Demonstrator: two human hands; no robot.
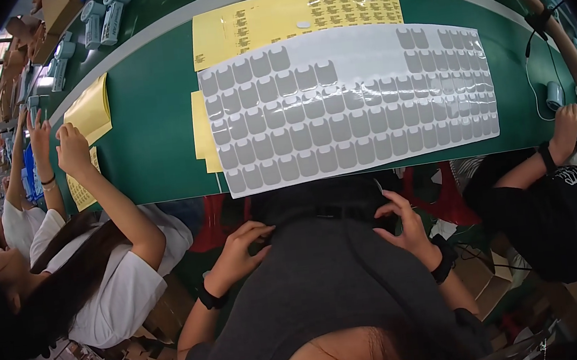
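Note:
Both of my hands are below the table edge, close to my waist. My left hand [245,249] has curved fingers with the thumb held apart, and its fingertips touch or nearly touch my dark shirt. My right hand [406,225] is spread at the other side of my waist, with nothing visible between finger and thumb. A small pale sliver [378,185] shows by its fingertips, too small to identify. In front of me lies a large white sheet of grey stickers [368,66], its near edge slightly over the table edge. Some stickers are gone from its upper rows.
Yellow label sheets [292,11] lie beneath and behind the sticker sheet, with a small white piece [303,24] on them. Co-workers sit at both sides of the green table [150,103]. Pale blue handheld devices [103,20] stand beyond a grey rail. Red stools [214,223] and cardboard boxes [489,282] are below.

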